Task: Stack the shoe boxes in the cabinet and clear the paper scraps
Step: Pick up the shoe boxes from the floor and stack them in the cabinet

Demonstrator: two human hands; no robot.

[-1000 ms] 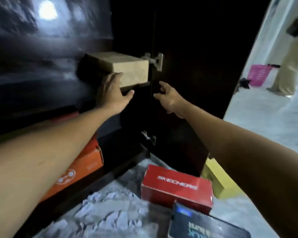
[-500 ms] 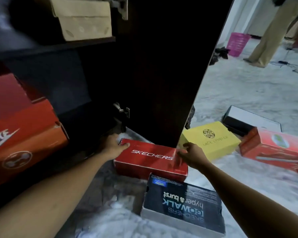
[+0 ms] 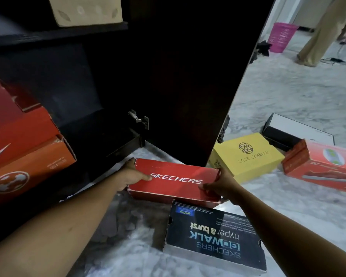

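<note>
A red Skechers shoe box (image 3: 174, 179) lies on the marble floor in front of the open dark cabinet (image 3: 72, 92). My left hand (image 3: 133, 174) grips its left end, thumb on the lid. My right hand (image 3: 220, 185) grips its right end. Just in front lies a dark blue Skechers GoWalk box (image 3: 214, 238). Orange and red boxes (image 3: 22, 148) are stacked on the cabinet's lower shelf at the left. A beige box (image 3: 86, 11) sits on the shelf above. Paper scraps (image 3: 118, 218) lie on the floor between my arms.
The open cabinet door (image 3: 188, 76) stands right behind the red box. To the right lie a yellow Lace Lynelle box (image 3: 246, 154), a black-and-white box (image 3: 294, 132) and a red box (image 3: 324, 164). Far back stand a pink basket (image 3: 280, 37) and a person's legs (image 3: 324, 31).
My hands left the beige box on the upper shelf and came down to the floor. They now grip both ends of the red Skechers box. My view dropped with them.
</note>
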